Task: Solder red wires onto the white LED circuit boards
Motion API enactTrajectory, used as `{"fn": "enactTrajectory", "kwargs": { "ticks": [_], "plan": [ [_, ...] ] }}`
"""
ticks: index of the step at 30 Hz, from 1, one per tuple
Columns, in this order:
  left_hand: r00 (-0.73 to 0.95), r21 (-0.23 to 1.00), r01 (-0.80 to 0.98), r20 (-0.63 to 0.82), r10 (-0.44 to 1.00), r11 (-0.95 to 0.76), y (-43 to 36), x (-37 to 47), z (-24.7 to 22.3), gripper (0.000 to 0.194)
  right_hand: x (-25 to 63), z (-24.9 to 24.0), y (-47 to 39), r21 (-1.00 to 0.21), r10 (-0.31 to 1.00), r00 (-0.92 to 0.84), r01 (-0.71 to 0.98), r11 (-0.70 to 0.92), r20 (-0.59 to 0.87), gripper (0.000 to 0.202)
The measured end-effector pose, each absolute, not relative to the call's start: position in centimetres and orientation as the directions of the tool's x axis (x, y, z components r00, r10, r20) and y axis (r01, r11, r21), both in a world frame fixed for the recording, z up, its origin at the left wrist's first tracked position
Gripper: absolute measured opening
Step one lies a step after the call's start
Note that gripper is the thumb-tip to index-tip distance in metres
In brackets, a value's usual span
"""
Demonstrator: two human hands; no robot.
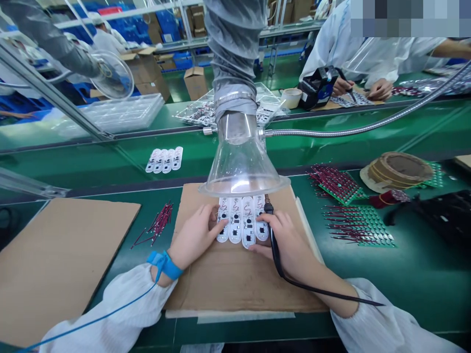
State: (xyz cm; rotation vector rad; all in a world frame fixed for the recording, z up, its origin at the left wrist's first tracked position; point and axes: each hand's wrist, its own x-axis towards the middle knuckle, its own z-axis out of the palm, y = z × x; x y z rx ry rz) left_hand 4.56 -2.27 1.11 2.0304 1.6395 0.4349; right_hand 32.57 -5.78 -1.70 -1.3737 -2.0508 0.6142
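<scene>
Several white oval circuit boards (236,228) lie side by side on a cardboard sheet (235,284), below a clear fume hood; one sits a little nearer than the others. My left hand (198,230), with a blue wrist strap (167,265), rests at the left end of the row, thumb on the leftmost board, fingers apart. My right hand (289,240) is at the right end, wrapped round a black-cabled soldering iron (274,240). Its thumb touches the lower end of the nearer board. The iron's tip is partly hidden under the hood.
The hood (243,162) hangs close above the boards. Dark red wires (160,223) lie left, beside another cardboard sheet (66,260). Wired green boards (371,225) and a tape roll (397,171) are right. More white boards (164,161) lie on the ledge. A person works opposite.
</scene>
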Motion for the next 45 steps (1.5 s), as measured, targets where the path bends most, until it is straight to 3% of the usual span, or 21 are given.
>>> {"fn": "enactTrajectory", "kwargs": {
  "ticks": [8, 13, 16, 18, 22, 25, 32, 35, 38, 43, 45],
  "plan": [
    [0.209, 0.615, 0.779, -0.079, 0.975, -0.117, -2.4, 4.8, 1.0, 0.042, 32.4, -2.0, -5.5, -0.67, 0.932, -0.293, 0.651, 0.357, 0.212, 0.049],
    [0.307, 0.862, 0.506, -0.22, 0.926, 0.037, -2.1, 4.7, 2.7, 0.027, 32.3, -1.6, -5.6, -0.696, 0.931, -0.275, 0.62, 0.362, 0.239, 0.042],
    [0.355, 0.918, 0.373, -0.279, 0.892, 0.138, -1.9, 5.6, 3.5, 0.028, 32.4, -1.0, -5.6, -0.705, 0.933, -0.225, 0.61, 0.361, 0.282, 0.03],
    [0.413, 0.917, 0.384, -0.271, 0.87, 0.104, -1.9, 6.7, 3.8, 0.027, 32.5, -0.7, -5.7, -0.697, 0.921, -0.199, 0.604, 0.385, 0.336, 0.02],
    [0.591, 0.864, 0.482, -0.198, 0.782, -0.147, -1.9, 9.5, 4.3, 0.027, 32.8, -0.4, -5.7, -0.672, 0.885, -0.225, 0.582, 0.457, 0.407, 0.005],
    [0.654, 0.843, 0.492, -0.19, 0.733, -0.22, -1.7, 10.6, 4.7, 0.028, 33.2, -0.5, -5.7, -0.633, 0.868, -0.256, 0.601, 0.488, 0.425, 0.019],
    [0.579, 0.859, 0.488, -0.187, 0.794, -0.154, -1.1, 9.9, 5.0, 0.027, 34.0, -0.6, -5.3, -0.679, 0.896, -0.159, 0.601, 0.422, 0.415, 0.023],
    [0.604, 0.852, 0.484, -0.16, 0.781, -0.199, -1.2, 10.4, 5.0, 0.028, 33.7, -0.5, -5.2, -0.675, 0.892, -0.189, 0.595, 0.436, 0.41, 0.016],
    [0.624, 0.846, 0.481, -0.145, 0.768, -0.231, -1.2, 10.9, 5.2, 0.028, 33.7, -0.6, -5.2, -0.66, 0.882, -0.227, 0.592, 0.462, 0.414, 0.022],
    [0.522, 0.812, 0.583, -0.356, 0.775, -0.02, -0.1, 8.5, 5.8, 0.037, 35.0, -0.9, -5.0, -0.683, 0.904, -0.193, 0.601, 0.416, 0.38, 0.024],
    [0.496, 0.823, 0.566, -0.293, 0.817, -0.048, 0.8, 6.8, 5.4, 0.038, 35.6, -0.9, -4.9, -0.676, 0.904, -0.198, 0.608, 0.416, 0.378, 0.024]
  ]
}}
